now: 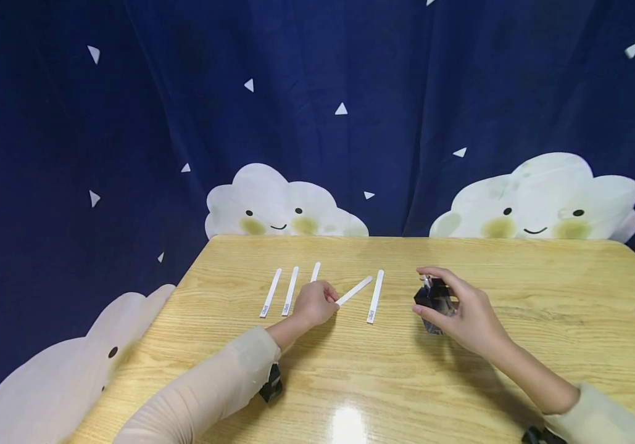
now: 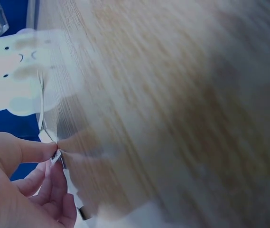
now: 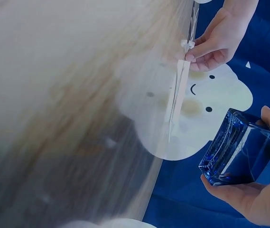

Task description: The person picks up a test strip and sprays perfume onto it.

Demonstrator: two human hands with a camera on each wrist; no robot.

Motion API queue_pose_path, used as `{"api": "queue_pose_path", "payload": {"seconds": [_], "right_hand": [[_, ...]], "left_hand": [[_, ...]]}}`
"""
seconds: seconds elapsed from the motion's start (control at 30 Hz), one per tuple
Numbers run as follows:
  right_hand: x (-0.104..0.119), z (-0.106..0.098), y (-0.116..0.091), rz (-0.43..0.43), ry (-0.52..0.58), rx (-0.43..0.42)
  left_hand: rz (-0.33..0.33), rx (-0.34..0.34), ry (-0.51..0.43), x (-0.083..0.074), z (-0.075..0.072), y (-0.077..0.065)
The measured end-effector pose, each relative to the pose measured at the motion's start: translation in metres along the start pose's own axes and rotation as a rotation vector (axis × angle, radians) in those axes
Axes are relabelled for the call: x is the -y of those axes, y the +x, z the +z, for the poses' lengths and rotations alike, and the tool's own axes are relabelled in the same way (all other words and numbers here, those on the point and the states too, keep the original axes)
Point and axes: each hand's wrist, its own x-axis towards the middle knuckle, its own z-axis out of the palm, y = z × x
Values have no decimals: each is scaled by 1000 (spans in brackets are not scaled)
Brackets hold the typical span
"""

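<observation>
My left hand (image 1: 315, 303) pinches a white paper test strip (image 1: 355, 290) by its near end, between thumb and fingers. The strip slants up to the right, its far tip near another white strip (image 1: 375, 296) on the table. Left of that hand lie two more strips (image 1: 270, 293), printed at their near ends, and a third (image 1: 315, 271) partly hidden behind the hand. Farther right, my right hand (image 1: 475, 317) grips a glass perfume bottle (image 1: 434, 302), thumb and fingers on opposite sides. In the right wrist view the bottle (image 3: 241, 152) looks clear, with blue showing through.
The wooden table (image 1: 361, 364) spreads under both hands, its far edge against a dark blue curtain (image 1: 306, 74) with white clouds and triangles. Dark wrist camera mounts (image 1: 271, 383) sit below both forearms.
</observation>
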Motion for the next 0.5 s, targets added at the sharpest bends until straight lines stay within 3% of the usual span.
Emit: {"api": "queue_pose_path", "payload": {"seconds": [0.5], "right_hand": [[2,1,0,7,4,19]], "left_hand": [[6,42,-13,-2,-2,-4]]}}
